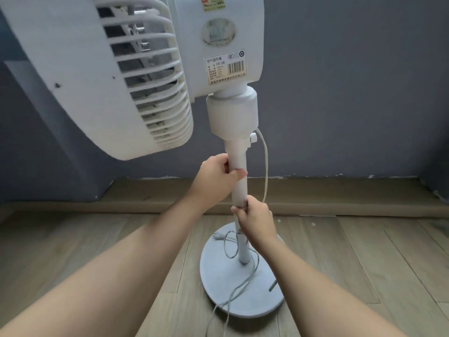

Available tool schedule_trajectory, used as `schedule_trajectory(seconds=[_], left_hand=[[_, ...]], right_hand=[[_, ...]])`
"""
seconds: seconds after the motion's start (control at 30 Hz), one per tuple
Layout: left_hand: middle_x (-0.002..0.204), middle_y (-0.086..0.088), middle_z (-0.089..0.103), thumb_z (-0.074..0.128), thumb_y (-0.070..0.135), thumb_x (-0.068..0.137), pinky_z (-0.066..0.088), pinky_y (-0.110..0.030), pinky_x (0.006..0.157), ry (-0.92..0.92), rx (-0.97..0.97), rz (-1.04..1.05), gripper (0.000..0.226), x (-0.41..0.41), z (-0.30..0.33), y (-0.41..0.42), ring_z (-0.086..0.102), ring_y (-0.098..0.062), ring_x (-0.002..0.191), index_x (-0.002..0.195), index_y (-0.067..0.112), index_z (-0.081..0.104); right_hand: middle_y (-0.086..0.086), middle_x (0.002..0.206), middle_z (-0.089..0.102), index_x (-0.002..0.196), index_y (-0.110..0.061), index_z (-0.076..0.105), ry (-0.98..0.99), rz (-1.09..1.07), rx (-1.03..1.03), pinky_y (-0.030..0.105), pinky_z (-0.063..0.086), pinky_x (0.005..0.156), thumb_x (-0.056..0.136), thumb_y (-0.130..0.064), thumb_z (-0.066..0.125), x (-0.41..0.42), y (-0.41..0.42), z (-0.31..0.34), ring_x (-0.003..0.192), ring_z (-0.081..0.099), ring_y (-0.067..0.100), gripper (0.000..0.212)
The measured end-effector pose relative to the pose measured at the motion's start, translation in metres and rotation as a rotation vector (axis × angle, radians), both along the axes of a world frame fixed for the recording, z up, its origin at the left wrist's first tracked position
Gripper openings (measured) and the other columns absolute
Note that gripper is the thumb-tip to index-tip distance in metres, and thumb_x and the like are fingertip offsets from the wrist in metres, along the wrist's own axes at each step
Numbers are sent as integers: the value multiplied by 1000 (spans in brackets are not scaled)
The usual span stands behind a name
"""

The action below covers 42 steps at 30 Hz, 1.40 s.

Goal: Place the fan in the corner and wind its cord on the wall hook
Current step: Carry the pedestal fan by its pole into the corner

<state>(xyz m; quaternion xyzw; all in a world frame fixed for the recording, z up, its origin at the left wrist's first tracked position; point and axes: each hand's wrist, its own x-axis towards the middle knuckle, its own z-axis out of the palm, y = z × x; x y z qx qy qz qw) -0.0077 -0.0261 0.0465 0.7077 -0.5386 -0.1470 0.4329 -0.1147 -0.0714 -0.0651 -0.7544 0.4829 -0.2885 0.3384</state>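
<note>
A white pedestal fan [233, 113] stands in front of me, its grille head turned to the left and its label facing me. My left hand [213, 176] grips the fan's pole high up, just under the neck. My right hand [255, 220] grips the same pole lower down. The round grey base [218, 288] rests on the wooden floor. The grey cord [266, 166] hangs from the neck, runs behind my right hand, and lies in loose loops on the base, with the plug [218, 236] near the pole. No wall hook is in view.
A dark grey wall [340, 105] runs across the back, meeting a side wall at the left in a corner [107, 188]. A low wooden step [315, 193] lines the wall's foot. Wood-plank floor [97, 251] spreads around the base.
</note>
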Motion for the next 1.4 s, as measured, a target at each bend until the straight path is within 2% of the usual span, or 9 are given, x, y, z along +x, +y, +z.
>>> schedule_trajectory(seconds=[0.1,0.27,0.47,0.63,0.83,0.9,1.0,1.17,1.4], left_hand=[[67,4,62,67,25,86,44,-27,62,-3,-19,-15,14,-10,28,6,54,-11,63,79,13,65],[72,2,64,65,25,86,43,-24,61,12,14,-72,15,-32,120,18,55,-11,65,83,10,67],[66,-1,60,65,22,84,40,-23,54,59,58,-89,16,-58,320,34,47,-9,56,83,6,67],[84,-5,72,69,22,82,53,-30,68,104,45,-121,14,-77,499,52,60,-12,69,88,9,71],[82,-2,69,67,22,83,51,-27,64,109,5,-193,13,-114,671,86,61,-13,71,86,10,70],[81,-2,69,67,23,83,49,-25,61,97,13,-223,14,-124,701,93,61,-14,70,87,10,70],[84,-8,71,67,23,83,53,-35,66,78,31,-305,17,-142,727,94,64,-23,74,87,7,69],[72,-4,62,66,23,83,40,-23,51,47,48,-466,18,-191,745,94,50,-14,58,84,4,65],[78,-2,68,68,22,83,44,-23,55,41,55,-707,13,-306,758,112,57,-14,64,85,9,69]], right_hand=[[3,82,65,86,-11,55,6,13,-25,34,44,62,87,-35,58,-11,6,27,79,59,27,24],[0,81,64,87,-13,57,14,2,11,31,40,59,86,-34,59,-37,24,122,77,58,23,21],[-1,79,64,84,-14,58,37,-60,69,33,47,66,84,-34,62,-65,42,325,77,60,24,20],[-2,77,63,76,-18,54,26,-91,99,33,46,63,84,-33,62,-92,67,512,75,61,22,19],[-6,75,63,79,-18,57,54,-178,39,32,48,64,84,-34,64,-132,104,680,72,60,18,19],[-6,76,63,82,-17,59,78,-221,21,30,45,64,84,-35,65,-143,117,708,72,60,18,20],[-4,82,66,88,-17,62,64,-316,6,33,51,71,85,-36,65,-161,127,732,77,62,20,20],[-8,75,60,79,-21,56,88,-484,11,27,42,67,85,-36,66,-208,144,750,73,58,20,19],[-6,81,66,94,-18,67,88,-739,-6,26,46,67,83,-38,67,-317,187,761,72,60,19,23]])
